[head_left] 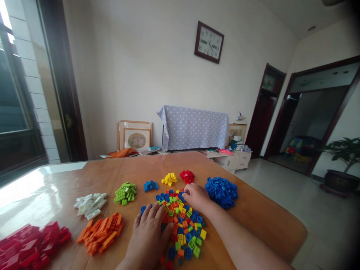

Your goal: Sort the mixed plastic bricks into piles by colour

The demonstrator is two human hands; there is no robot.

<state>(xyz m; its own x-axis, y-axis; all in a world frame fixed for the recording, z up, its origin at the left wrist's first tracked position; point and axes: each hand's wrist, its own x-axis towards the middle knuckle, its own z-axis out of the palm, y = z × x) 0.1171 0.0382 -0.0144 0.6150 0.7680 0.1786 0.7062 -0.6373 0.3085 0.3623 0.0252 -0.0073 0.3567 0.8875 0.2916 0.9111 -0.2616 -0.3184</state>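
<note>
A mixed pile of small toy building bricks (pixel 182 225) in blue, orange, yellow, green and red lies in front of me. My left hand (pixel 150 228) rests palm down on the pile's left side, fingers stretched out, covering part of it. At the far right edge of the pile, my right hand (pixel 195 195) has its fingers curled together beside a few blue bricks. Whatever is between those fingertips is hidden. Just right of it sits a large heap of blue bricks (pixel 222 192). Beyond the pile are red bricks (pixel 187 176) and yellow bricks (pixel 169 179).
Sorted heaps line the left of the wooden table (pixel 107 176): small blue bricks (pixel 150 185), green bricks (pixel 125 193), white bricks (pixel 90 205), orange bricks (pixel 101 231) and large pinkish-red bricks (pixel 30 245). The table's right edge curves round near a potted plant (pixel 341 180).
</note>
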